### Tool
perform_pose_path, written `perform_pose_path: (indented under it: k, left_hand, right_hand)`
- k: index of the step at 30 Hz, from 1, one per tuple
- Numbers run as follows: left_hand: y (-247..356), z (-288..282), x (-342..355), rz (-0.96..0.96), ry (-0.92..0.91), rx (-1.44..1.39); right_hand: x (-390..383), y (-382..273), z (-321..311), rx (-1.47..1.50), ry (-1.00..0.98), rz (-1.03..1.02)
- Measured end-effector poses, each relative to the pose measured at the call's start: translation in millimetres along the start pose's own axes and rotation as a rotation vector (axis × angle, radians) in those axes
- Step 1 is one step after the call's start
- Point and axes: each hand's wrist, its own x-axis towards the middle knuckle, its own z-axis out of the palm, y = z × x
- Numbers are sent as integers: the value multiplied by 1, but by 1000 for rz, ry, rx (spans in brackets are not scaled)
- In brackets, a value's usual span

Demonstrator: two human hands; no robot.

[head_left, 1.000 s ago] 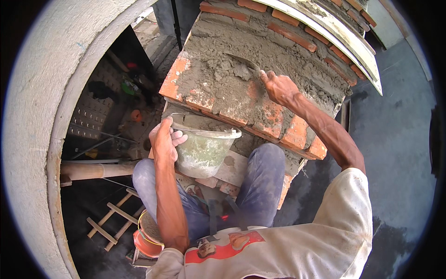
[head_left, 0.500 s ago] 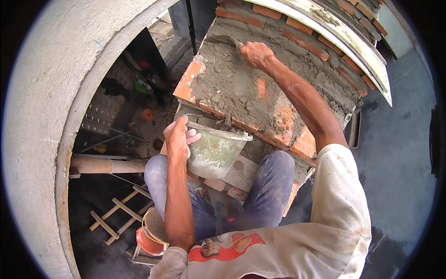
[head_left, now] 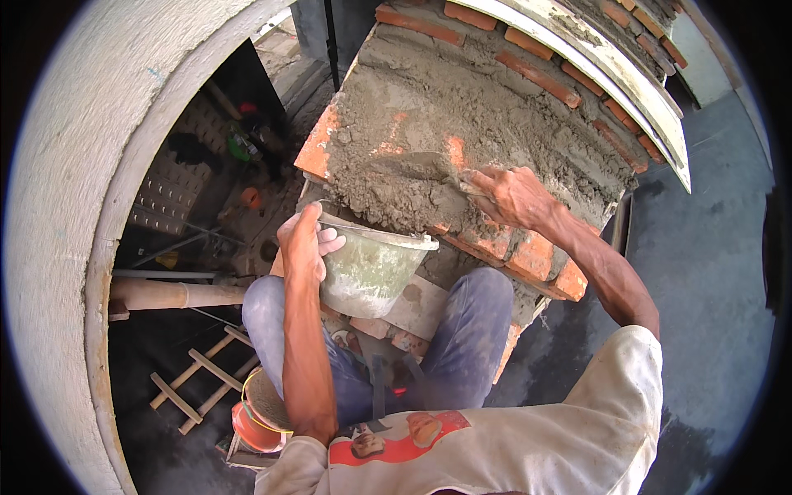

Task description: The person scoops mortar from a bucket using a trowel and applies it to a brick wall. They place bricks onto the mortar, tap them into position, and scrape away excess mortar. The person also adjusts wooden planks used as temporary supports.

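My left hand is closed on the rim of a green, mortar-stained bucket, held above my knees against the near edge of the brickwork. The bucket's inside is mostly hidden from here. In my right hand is a trowel, its blade lying low on the wet grey mortar and hard to tell from it. Mortar covers most of the brick step, while orange bricks show bare along its near right edge and at the left corner.
Behind the mortar rises another brick course, with a curved white board along it. Down at the left are an orange bucket, a wooden ladder-like frame and a horizontal pole. A pale curved wall borders the left side.
My right hand and the trowel have come from the far left of the mortar toward me and to the right. Mortar now covers more of the near left edge. The bucket is still held.
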Motion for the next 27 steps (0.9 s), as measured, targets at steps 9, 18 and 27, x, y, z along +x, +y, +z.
perform_pose_path:
  k: [9, 18, 27]
  left_hand:
    - [-3, -1, -3, 0, -29, -8]
    - [-6, 6, 0, 2, -86, 15]
    - [-3, 5, -1, 15, -83, -20]
  right_hand:
    - [29, 37, 3, 1378, -36, 879]
    - [98, 66, 77, 217, 385, 489]
    - [93, 12, 9, 1330, -13, 765]
